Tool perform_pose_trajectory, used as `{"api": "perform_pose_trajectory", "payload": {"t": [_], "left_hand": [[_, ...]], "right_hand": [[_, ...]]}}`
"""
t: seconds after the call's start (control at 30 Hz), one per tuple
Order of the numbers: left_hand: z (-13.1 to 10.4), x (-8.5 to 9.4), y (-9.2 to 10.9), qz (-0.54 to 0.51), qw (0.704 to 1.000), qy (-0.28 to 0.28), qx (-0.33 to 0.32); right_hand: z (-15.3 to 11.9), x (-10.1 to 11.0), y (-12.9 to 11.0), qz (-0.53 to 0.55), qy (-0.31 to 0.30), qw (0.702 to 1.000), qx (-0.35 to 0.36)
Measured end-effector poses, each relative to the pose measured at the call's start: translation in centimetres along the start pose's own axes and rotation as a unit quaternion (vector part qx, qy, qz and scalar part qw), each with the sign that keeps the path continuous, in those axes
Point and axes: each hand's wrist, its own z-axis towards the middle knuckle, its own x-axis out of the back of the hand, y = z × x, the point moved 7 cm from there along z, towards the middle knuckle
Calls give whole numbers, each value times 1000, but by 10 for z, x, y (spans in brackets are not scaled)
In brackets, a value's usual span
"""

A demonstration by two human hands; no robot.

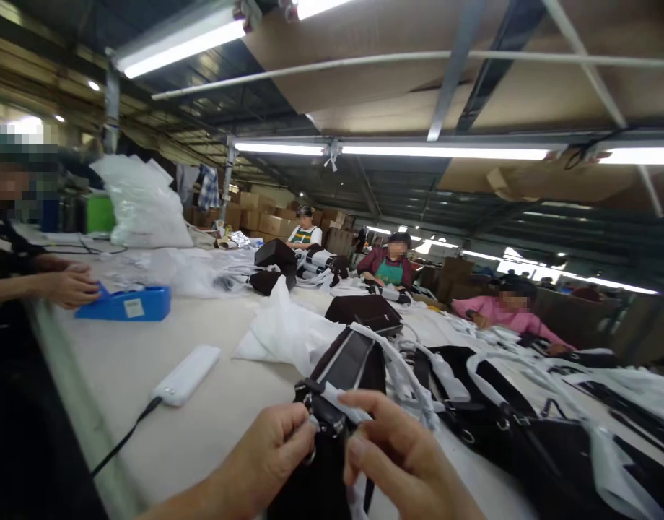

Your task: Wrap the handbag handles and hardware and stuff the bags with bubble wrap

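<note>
A black bag (332, 361) with grey stripes, metal rings and white wrapping lies at the table's near side. My left hand (272, 451) is closed in a pinch at the bag's metal hardware; a small pale bit shows at its fingertips, too small to name. Just to the right, my right hand (394, 448) is spread beside the strap end, its index finger stretched out over a white wrapped piece, with nothing gripped. A crumpled white sheet (289, 328) rests behind the bag.
A white power strip (188, 375) with a black cord and a blue tape dispenser (126, 303) are at left, where a person's hands (75, 285) touch the dispenser. Black bags (559, 448) with white-wrapped handles cover the right side. Several people sit across the table (245, 404).
</note>
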Motion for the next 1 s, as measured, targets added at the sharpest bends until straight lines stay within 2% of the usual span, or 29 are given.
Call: {"api": "perform_pose_trajectory", "payload": {"t": [0.1, 0.2, 0.37, 0.57, 0.77, 0.83, 1.0], "left_hand": [[-3, -5, 8, -39, 998, -3, -42], [-3, -6, 6, -56, 997, -1, -47], [0, -11, 2, -61, 996, -8, -59], [0, -16, 6, -65, 996, -12, -61], [-5, -15, 8, -46, 998, 11, -30], [-8, -14, 9, -37, 998, 24, -38], [-13, -10, 4, 32, 995, 77, -54]], "right_hand": [[30, -25, -6, 9, 9, 1000, 21], [44, -30, 3, -21, 4, 1000, 21], [46, -23, 7, -29, -15, 999, -25], [49, -22, 1, -138, -24, 988, -61], [53, -18, 7, -235, 7, 969, -71], [53, -19, 3, -273, 13, 960, -68], [54, -29, -8, -308, -14, 949, -69]]}}
